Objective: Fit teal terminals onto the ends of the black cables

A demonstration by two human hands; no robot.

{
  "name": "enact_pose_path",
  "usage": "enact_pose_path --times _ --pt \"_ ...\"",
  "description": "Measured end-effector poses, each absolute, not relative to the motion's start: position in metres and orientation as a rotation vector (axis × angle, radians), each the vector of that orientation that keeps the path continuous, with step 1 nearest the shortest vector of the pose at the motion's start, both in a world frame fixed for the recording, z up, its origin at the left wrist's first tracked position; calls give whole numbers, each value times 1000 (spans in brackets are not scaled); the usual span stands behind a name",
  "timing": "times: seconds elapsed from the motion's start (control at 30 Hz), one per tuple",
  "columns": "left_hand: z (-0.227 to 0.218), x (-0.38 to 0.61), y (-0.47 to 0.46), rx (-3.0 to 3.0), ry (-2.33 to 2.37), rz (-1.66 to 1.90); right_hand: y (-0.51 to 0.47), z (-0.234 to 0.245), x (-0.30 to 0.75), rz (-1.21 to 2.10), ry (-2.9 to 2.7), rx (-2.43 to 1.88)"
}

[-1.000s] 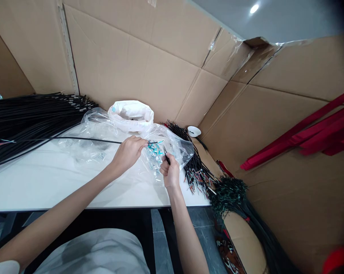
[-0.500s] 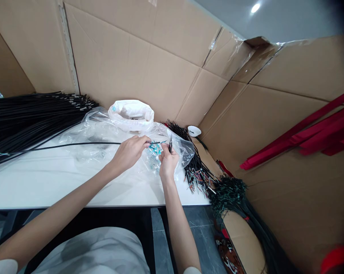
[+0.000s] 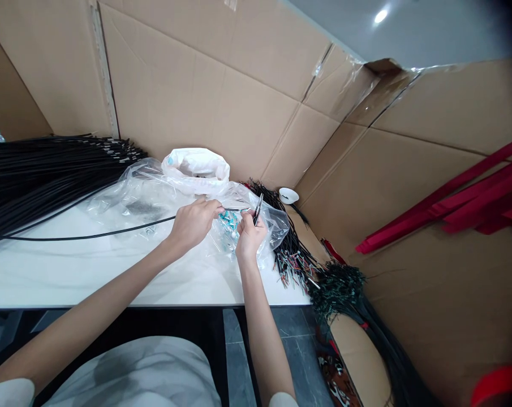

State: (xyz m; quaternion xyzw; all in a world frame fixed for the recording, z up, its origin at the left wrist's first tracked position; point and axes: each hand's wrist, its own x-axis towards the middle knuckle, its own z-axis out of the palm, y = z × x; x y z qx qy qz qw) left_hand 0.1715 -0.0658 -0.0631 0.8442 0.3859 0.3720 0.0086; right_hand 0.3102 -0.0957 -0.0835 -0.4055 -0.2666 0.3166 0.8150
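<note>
My left hand [image 3: 195,222] is closed on a black cable [image 3: 111,233], which trails off to the left across the white table. The cable's end pokes out past my left fingertips toward my right hand [image 3: 250,234]. My right hand is closed around a pair of tweezers [image 3: 258,209], their tips pointing up and away. Its thumb and forefinger meet at the thin wires of the cable end; what they pinch there is too small to make out. Beneath both hands, small teal and white pieces [image 3: 229,225] lie on a clear plastic bag [image 3: 276,226].
A large bundle of black cables [image 3: 47,175] covers the table's left. Behind my hands stands a white bag [image 3: 196,164], with a small white bowl [image 3: 288,195] to its right. Cables with bared coloured wires [image 3: 296,260] lie at the right edge. Cardboard walls [image 3: 205,85] enclose the table.
The tweezers have tilted to the right in my right hand. The trailing cable now sags lower on the left. Both hands stay nearly in place.
</note>
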Motion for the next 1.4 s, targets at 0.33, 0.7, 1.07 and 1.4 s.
enact_pose_path --times 0.33,0.7,1.07,1.4 --pt "-61 177 -63 2529 1193 1030 -100 -72 308 814 -527 -713" --pt "-54 171 -76 2570 1201 1140 -108 -62 299 837 -484 -620" --pt "-58 177 -83 2732 1353 1317 -118 -50 292 665 -520 -828" --pt "-50 169 -80 2658 1377 1299 -122 -59 304 579 -739 -971"
